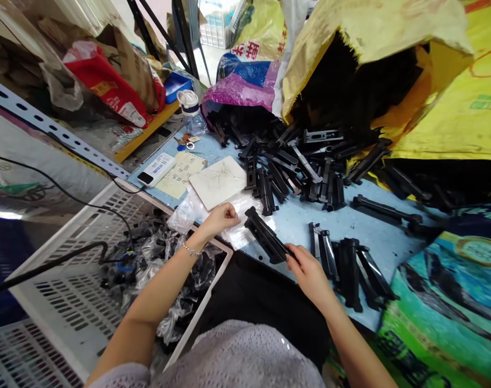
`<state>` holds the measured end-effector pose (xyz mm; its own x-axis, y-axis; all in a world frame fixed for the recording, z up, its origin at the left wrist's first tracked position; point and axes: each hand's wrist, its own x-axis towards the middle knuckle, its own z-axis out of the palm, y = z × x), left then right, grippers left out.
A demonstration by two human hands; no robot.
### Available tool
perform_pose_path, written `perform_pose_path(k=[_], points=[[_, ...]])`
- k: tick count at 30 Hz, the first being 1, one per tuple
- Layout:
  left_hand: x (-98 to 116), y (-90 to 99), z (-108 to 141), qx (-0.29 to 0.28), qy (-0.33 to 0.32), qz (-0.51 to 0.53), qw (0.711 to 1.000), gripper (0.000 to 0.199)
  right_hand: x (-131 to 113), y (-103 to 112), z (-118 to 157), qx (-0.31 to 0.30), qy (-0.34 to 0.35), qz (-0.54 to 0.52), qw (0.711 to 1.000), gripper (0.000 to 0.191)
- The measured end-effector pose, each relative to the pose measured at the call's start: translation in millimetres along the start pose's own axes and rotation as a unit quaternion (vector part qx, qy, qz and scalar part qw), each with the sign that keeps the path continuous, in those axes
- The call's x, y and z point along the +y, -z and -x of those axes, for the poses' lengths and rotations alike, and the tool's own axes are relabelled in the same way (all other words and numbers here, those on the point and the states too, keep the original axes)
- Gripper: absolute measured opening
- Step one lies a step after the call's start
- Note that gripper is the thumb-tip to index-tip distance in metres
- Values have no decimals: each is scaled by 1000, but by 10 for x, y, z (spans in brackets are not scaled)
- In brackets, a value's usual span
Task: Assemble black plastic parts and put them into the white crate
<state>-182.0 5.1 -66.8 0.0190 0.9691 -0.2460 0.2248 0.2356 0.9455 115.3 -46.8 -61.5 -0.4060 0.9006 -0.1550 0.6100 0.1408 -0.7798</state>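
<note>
Fingers (294, 253) of the right hand (310, 272) pinch a black part (265, 237) over the table (294, 215) edge; the left hand (221, 218), curled, pinches a clear bag (239, 234). Bagging seems underway; next, the bag's mouth needs opening.

This is a small packing or assembly workshop. Beyond the right hand (310, 272), which grips one black plastic part (265, 236), dozens of identical parts (294, 167) spill from big woven sacks (374, 64) across a blue worktable (297, 215). Left of the left hand (221, 218), a white slatted crate (67, 280) holds bagged pieces, with perforated metal racking (47, 124) and clutter behind.
</note>
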Motion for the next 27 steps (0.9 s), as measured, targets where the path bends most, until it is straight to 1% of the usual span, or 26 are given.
perform_pose_path(k=[1, 3, 6, 8, 10, 12, 14, 15, 18, 19, 21, 23, 24, 26, 27], points=[[-1, 19, 10, -3, 3, 13, 1000, 25, -11, 17, 6, 6, 11, 27, 1000, 32], [-3, 55, 25, 12, -10, 12, 1000, 22, -32, 58, 23, 15, 32, 84, 996, 31], [-3, 85, 39, 53, -43, -62, 996, 21, -78, 101, 57, 30, 49, 136, 989, 29], [0, 84, 39, 48, -38, -102, 993, 23, -122, 99, 66, 44, 63, 134, 988, 29], [7, 85, 34, 30, -29, -108, 993, 25, -157, 68, 56, 52, 75, 130, 987, 30], [25, 111, 34, 30, -45, -103, 993, 19, -163, 26, 38, 47, 77, 149, 985, 30], [59, 164, 50, 45, -81, -133, 987, 4, -143, 1, 33, 39, 74, 177, 981, 29], [81, 193, 64, 50, -101, -168, 979, 6, -133, -1, 39, 38, 74, 184, 979, 29], [143, 239, 106, 35, -143, -289, 946, 26, -151, 7, 65, 48, 85, 167, 981, 30], [154, 238, 112, 24, -151, -308, 939, 29, -175, 2, 65, 51, 91, 154, 983, 30], [152, 226, 108, 11, -166, -309, 937, 36, -232, -30, 41, 50, 97, 136, 985, 30], [122, 221, 97, 24, -184, -320, 929, 37, -280, -87, -7, 45, 90, 131, 986, 29], [103, 220, 99, 40, -189, -345, 919, 37, -295, -119, -34, 45, 83, 128, 987, 29], [72, 201, 142, 65, -189, -414, 888, 37, -305, -184, -89, 50, 68, 104, 991, 29], [66, 170, 189, 67, -190, -443, 874, 40, -301, -217, -119, 54, 59, 77, 994, 29]])
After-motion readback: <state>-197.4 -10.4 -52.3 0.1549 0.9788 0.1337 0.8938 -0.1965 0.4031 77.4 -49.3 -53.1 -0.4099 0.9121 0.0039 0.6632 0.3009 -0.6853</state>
